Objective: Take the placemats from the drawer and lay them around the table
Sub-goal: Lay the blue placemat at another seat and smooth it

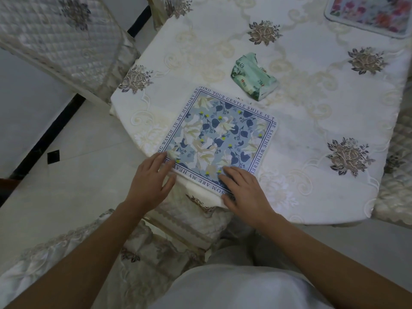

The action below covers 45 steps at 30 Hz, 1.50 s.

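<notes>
A square placemat (pixel 219 132) with blue and cream flowers and a border of printed words lies flat at the near edge of the table (pixel 312 121). My left hand (pixel 151 177) rests with spread fingers on its near left corner. My right hand (pixel 243 188) lies flat on its near edge, fingers apart. Neither hand grips the mat. A second placemat (pixel 370 15) with pink and red flowers lies at the far right of the table, partly cut off by the frame.
The table wears a cream embroidered cloth. A crumpled green tissue packet (pixel 254 76) lies just beyond the blue mat. Quilted chairs stand at the far left (pixel 62 41), right (pixel 396 175) and directly below my hands (pixel 196 224). Pale tiled floor (pixel 66 163) lies to the left.
</notes>
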Motion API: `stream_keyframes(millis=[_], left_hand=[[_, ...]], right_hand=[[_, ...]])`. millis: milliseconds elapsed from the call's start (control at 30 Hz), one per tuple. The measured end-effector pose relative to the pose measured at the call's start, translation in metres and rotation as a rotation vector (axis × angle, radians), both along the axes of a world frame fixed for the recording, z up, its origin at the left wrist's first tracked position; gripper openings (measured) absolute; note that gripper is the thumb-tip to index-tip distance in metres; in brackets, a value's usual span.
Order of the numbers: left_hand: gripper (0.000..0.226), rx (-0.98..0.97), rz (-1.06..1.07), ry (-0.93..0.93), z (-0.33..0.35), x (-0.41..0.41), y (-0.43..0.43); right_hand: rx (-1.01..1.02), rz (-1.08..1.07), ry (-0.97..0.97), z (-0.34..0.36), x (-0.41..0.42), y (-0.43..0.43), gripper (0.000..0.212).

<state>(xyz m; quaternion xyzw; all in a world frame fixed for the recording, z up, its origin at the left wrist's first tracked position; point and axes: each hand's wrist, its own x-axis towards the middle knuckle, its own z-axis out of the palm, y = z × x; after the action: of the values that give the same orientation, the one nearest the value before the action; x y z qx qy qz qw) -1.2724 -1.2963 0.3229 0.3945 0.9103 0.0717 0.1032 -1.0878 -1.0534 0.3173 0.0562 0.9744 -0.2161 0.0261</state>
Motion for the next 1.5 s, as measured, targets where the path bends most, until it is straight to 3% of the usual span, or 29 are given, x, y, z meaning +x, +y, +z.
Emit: stream_keyframes(millis=[200,600,833,1500], left_hand=[[0.048,0.043,-0.303,-0.007,-0.005,0.022,0.018],[0.054,-0.075,-0.044,-0.015,0.011,0.011,-0.009],[0.051,-0.02,-0.232,-0.049,0.008,0.054,0.033],[0.056,-0.102,-0.096,-0.02,0.013,-0.012,-0.01]], right_hand=[[-0.017,0.13,0.011,0.0,-0.011,-0.028,0.05],[0.056,0.105,-0.029,0.004,0.038,-0.002,0.051],[0.033,0.114,-0.025,0.012,-0.002,-0.029,0.052],[-0.001,0.057,-0.067,-0.005,0.078,0.024,0.052]])
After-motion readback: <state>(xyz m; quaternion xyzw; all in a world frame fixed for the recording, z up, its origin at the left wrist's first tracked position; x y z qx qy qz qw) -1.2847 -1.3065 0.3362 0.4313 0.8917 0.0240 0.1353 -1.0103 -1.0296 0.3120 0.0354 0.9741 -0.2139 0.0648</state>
